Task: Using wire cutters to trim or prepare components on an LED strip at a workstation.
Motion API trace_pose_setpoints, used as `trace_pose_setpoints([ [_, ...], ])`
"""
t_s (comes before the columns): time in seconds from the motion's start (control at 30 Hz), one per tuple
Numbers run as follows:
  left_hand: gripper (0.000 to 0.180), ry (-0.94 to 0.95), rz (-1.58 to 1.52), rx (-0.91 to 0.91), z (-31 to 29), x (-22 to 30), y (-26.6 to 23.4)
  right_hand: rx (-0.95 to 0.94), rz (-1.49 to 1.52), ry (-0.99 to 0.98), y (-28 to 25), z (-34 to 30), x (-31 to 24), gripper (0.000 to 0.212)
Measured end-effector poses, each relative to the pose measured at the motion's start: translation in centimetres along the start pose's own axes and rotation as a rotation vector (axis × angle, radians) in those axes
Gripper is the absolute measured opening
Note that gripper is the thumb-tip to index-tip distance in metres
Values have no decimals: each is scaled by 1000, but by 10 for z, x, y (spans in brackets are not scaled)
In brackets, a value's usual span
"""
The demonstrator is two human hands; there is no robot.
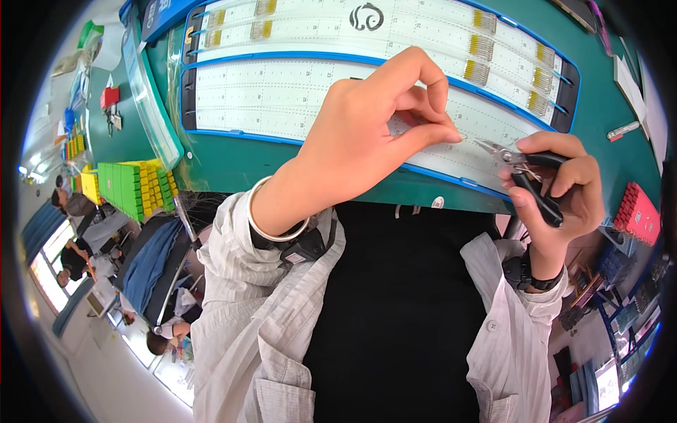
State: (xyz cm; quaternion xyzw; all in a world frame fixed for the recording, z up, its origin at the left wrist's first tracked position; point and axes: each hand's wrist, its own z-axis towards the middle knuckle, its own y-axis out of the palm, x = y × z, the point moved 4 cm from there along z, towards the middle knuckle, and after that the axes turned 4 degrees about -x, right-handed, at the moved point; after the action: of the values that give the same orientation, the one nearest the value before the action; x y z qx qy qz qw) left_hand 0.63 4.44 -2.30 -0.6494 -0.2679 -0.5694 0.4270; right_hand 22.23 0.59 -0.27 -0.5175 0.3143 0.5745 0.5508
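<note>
Left hand: the left hand (374, 120) rests over the near white board (282, 99), thumb and forefinger pinched together on something too small to make out, right at the board's surface.
Right hand: the right hand (557, 187) is closed around the black handles of a small pair of pliers (525, 173), just right of the left fingertips.
Pliers: the metal tip points left toward the pinched fingers, close to them; whether it touches anything I cannot tell.
Near board: a long white board with a blue rim, lying under both hands on the green table (233, 166).
Far board: a second white board (338, 28) lies just beyond the hands, parallel to the first.
Yellow parts: rows of small yellow parts (478, 70) sit on the boards, beyond the right hand.
Wrists: a silver bangle (271, 229) circles the left wrist; a dark watch (539, 278) is on the right.
Left of the hands: green and yellow blocks (134, 187) stacked well apart from them.
Right of the hands: a red block (638, 211) near the table edge.
</note>
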Motion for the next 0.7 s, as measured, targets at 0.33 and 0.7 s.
trace_pose_setpoints([
  [0.33,33,32,-100,47,0,-1,-3,101,-81,-175,7,-12,-5,31],
  [0.7,35,-33,-105,55,1,2,-3,71,109,46,-4,12,5,30],
])
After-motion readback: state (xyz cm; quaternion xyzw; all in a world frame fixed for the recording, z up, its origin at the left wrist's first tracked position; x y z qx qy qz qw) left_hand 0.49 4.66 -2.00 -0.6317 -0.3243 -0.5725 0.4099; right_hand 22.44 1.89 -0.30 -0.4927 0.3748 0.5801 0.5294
